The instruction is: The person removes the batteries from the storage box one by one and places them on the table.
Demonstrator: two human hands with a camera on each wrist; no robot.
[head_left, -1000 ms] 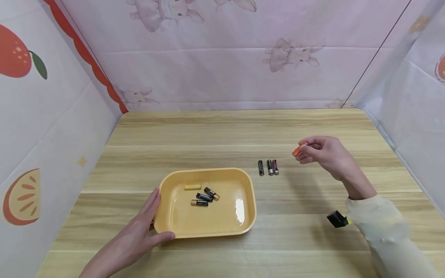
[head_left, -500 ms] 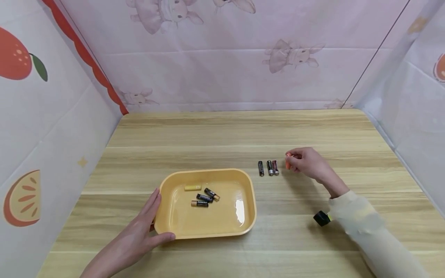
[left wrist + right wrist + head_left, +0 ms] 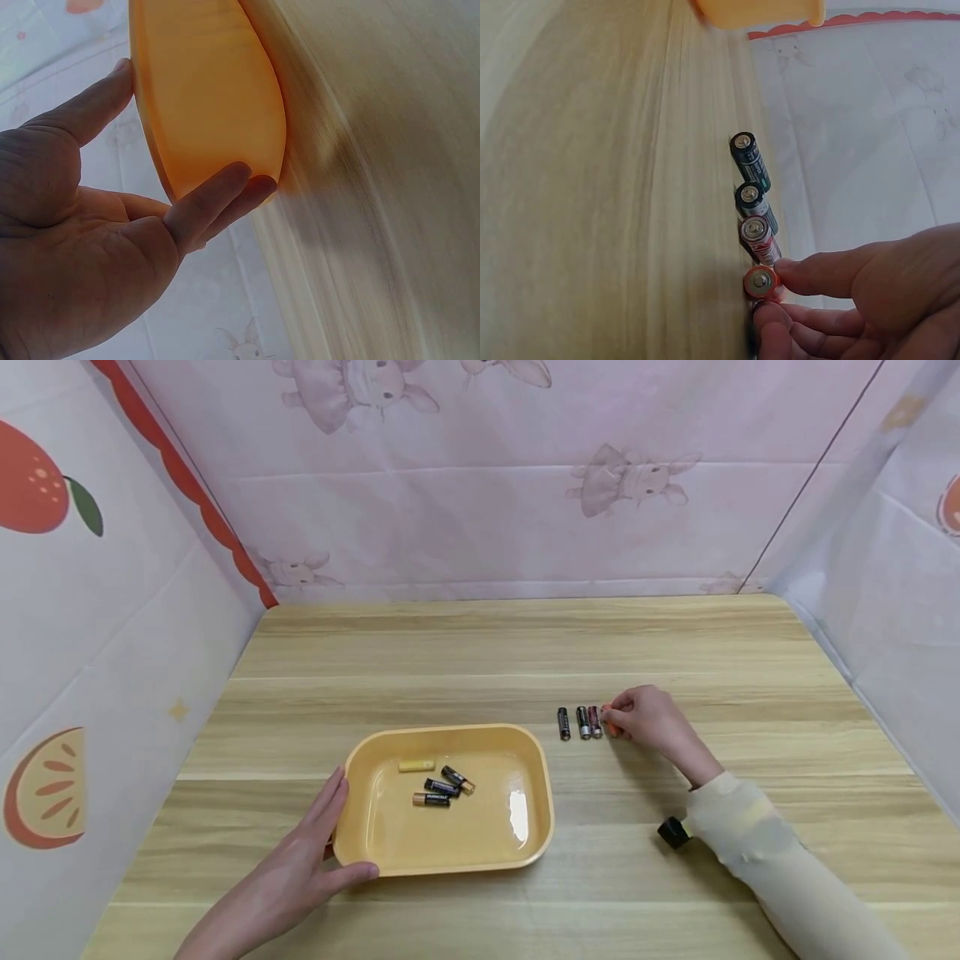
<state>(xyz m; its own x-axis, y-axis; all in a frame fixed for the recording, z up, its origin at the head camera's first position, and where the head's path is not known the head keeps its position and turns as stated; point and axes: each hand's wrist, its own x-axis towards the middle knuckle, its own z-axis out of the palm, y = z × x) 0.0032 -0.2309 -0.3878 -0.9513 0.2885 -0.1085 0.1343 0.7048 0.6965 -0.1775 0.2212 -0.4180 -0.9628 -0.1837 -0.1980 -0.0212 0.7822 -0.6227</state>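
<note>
My right hand pinches an orange battery between thumb and fingertips, low at the table top. The battery stands right beside a dark red battery, the end one of a short row. Farther along that row lie a black-and-silver battery and a dark battery, with a small gap between those two. My left hand rests against the left end of a yellow tray, fingers extended along its outer wall and thumb at the front corner. In the left wrist view its fingertips touch the wall.
Inside the tray lie a yellow battery and three black-and-copper batteries. The wooden table meets a pink printed backdrop at the back, with white printed sheets at both sides.
My right hand has come left and down with the orange battery, bringing it from above the table to the right end of the row. The left hand and tray have stayed put.
</note>
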